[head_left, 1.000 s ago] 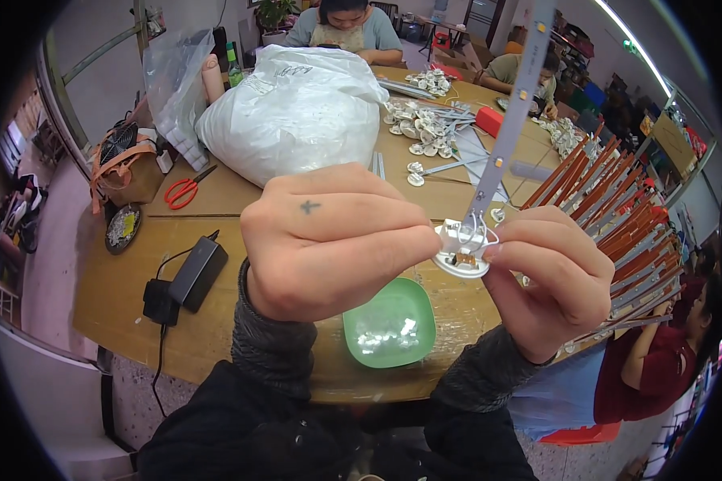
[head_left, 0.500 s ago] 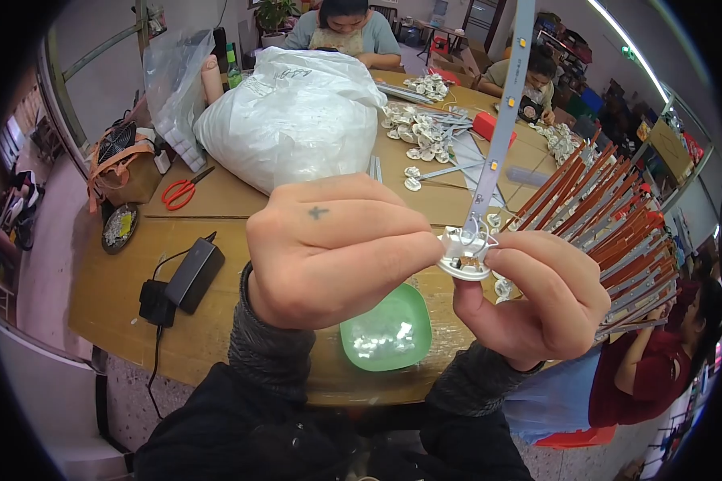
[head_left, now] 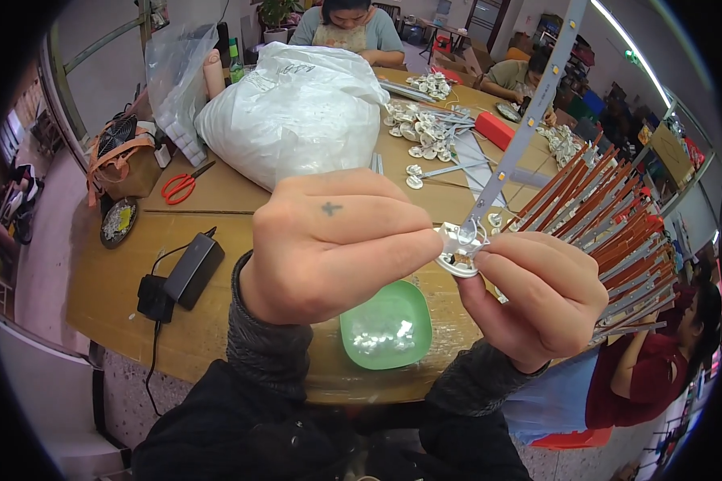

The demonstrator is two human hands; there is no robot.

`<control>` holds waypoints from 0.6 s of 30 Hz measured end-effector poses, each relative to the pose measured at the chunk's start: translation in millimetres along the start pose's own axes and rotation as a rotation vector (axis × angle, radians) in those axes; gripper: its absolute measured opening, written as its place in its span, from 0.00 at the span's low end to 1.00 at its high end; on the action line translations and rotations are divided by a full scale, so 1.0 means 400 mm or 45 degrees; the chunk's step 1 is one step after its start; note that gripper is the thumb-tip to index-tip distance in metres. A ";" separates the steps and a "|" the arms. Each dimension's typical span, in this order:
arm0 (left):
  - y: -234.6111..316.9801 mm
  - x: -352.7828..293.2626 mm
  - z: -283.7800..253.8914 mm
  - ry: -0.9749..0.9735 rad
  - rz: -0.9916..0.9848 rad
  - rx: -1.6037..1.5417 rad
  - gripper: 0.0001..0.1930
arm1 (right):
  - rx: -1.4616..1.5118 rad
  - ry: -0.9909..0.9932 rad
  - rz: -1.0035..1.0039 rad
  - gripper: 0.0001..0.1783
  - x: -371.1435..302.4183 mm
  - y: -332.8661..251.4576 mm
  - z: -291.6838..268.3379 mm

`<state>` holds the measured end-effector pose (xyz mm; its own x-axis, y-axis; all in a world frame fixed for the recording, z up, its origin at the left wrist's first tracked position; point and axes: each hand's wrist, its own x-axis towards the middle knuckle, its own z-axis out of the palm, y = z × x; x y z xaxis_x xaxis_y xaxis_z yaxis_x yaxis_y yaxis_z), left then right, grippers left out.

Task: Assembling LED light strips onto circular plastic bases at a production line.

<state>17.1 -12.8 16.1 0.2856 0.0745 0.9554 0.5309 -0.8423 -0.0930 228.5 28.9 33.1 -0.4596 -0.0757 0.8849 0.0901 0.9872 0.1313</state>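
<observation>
- Base (head_left: 449, 255), white, round and shallow, held up in the air above the desk (head_left: 104, 280), just right of centre; the green bowl (head_left: 423, 321) sits lower, nearer the body.
- Left hand (head_left: 345, 248): fingers folded close together, tips pinching the base's left edge; its thumb is hidden.
- Right hand (head_left: 541, 297): forefinger and thumb pinching the base's right side, thumb lower, other fingers curled in.
- Strip (head_left: 516, 149), long, flat and pale with small yellow LEDs (head_left: 502, 175), rising from the base and leaning away to the right; thin white wires (head_left: 480, 232) loop round its foot.
- Handling, by judgement: light overall. The base looks like hard, smooth plastic, perhaps a little slippery; the strip seems stiff but springy, and its length could lever against so small a base.
- Weak points are likely the wires and the small component (head_left: 462, 260) inside the base.
- Best grip, I'd say: base by its rim, strip by its long edges, off the LEDs and wires.
- Writing: tiny print along the strip, too small to read; dark, unclear marks on the big white bag (head_left: 297, 120). No brand can be made out on the black adapter (head_left: 194, 271).
</observation>
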 end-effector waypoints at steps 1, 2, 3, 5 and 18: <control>0.001 0.000 -0.002 0.001 -0.001 0.000 0.12 | 0.001 0.001 0.001 0.16 0.000 -0.002 0.000; 0.002 0.000 -0.003 0.001 0.001 0.001 0.12 | 0.034 0.024 -0.003 0.16 0.000 -0.001 0.000; 0.004 -0.001 -0.003 0.018 -0.015 -0.018 0.12 | 0.066 0.048 -0.008 0.16 0.000 0.000 -0.001; 0.006 0.000 -0.002 0.036 -0.028 -0.039 0.13 | 0.087 0.026 0.008 0.16 0.002 0.001 -0.015; -0.075 -0.024 0.041 0.017 -0.119 0.057 0.09 | -0.060 0.092 0.244 0.11 -0.032 0.068 0.049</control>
<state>11.5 20.7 4.9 0.2228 0.1443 0.9641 0.5899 -0.8073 -0.0155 219.4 59.6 16.5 -0.3660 0.1017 0.9251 0.2119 0.9770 -0.0235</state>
